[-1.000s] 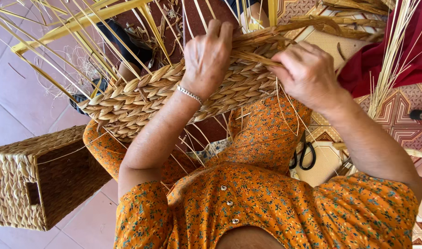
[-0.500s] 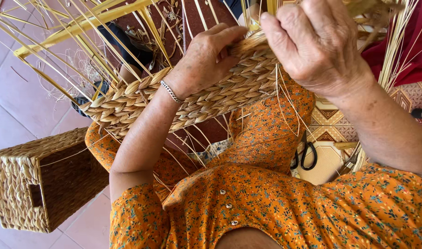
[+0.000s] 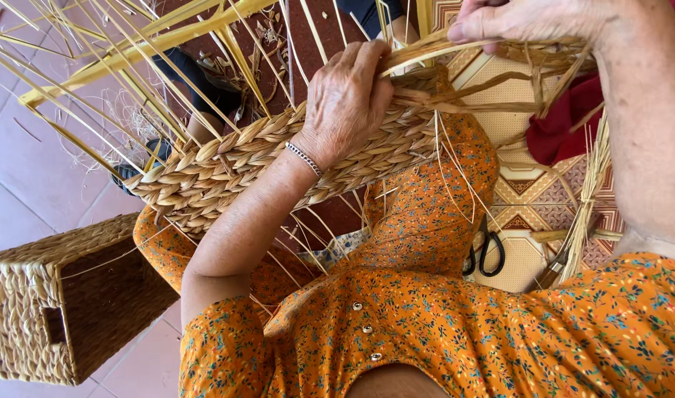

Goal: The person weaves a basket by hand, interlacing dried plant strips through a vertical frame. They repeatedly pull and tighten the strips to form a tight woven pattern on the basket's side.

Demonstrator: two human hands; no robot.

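Risen since half a second ago: right hand (image 3: 529, 21), now at the top edge, pinched shut on a flat straw strand (image 3: 426, 53). Left hand (image 3: 345, 103), fingers curled, presses the half-woven basket (image 3: 227, 166) on the lap. Finished basket (image 3: 57, 309) on the floor, lower left.

Bright, even daylight, soft shadows, sharp focus throughout.
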